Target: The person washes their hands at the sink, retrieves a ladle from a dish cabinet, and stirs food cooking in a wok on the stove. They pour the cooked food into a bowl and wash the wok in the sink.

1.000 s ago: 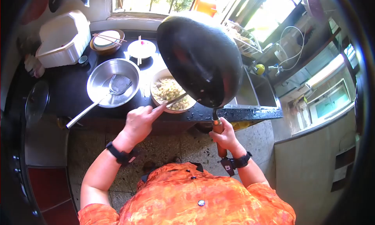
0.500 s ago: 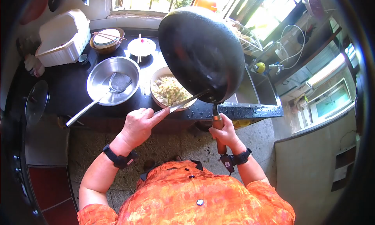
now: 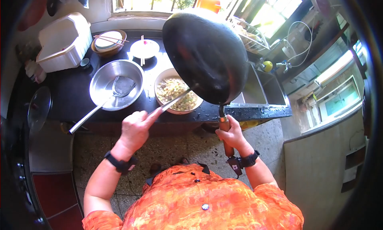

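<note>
While left hand (image 3: 135, 128) clasps utensil (image 3: 178, 97) and right hand (image 3: 232, 133) wok (image 3: 205, 56), bowl (image 3: 184, 112) lies beyond both.

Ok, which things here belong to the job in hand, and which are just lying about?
In use:
- round black wok, in right hand
- slim metal utensil, in left hand
- round whitish bowl of chopped food

Lying about:
- round silver metal basin
- rectangular white plastic tub
- shallow white dish

A kitchen is indicated by the sink (image 3: 255, 92) set into the dark counter (image 3: 70, 96) at right, the wok (image 3: 205, 56), and dishes (image 3: 107, 51) stacked far left.
</note>
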{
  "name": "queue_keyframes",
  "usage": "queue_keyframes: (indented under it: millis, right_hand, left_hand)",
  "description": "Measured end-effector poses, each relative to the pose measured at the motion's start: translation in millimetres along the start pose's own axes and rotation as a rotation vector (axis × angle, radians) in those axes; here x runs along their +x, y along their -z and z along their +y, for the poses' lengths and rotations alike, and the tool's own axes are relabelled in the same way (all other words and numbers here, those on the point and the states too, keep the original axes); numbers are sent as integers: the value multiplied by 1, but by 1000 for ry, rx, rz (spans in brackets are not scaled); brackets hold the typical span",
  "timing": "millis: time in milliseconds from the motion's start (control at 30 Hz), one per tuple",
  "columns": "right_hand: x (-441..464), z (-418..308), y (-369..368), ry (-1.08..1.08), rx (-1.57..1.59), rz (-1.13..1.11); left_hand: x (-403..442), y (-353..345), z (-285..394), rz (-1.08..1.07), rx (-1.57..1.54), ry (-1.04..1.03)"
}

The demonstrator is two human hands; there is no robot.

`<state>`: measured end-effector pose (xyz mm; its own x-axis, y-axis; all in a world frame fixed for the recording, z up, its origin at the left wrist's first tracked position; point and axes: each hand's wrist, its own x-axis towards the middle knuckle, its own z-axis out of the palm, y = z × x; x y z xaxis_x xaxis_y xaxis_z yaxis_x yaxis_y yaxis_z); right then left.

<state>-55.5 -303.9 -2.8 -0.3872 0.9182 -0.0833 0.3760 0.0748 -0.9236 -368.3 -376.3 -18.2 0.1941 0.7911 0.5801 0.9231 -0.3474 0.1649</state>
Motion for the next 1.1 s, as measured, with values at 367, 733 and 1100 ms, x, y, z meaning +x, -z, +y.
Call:
queue_keyframes:
  millis: [367,733,1100]
  right_hand:
    - [-4,-1,-5,-27,157,50]
    - [-25,-10,7,6,519,158]
    - [-74,13,48,-16,732,432]
  left_hand:
    - [3,21,-10,-82,128,14]
    - [-17,-3,-14,-99,-1136,842]
    - [12,-46,-16,-278,-449,484]
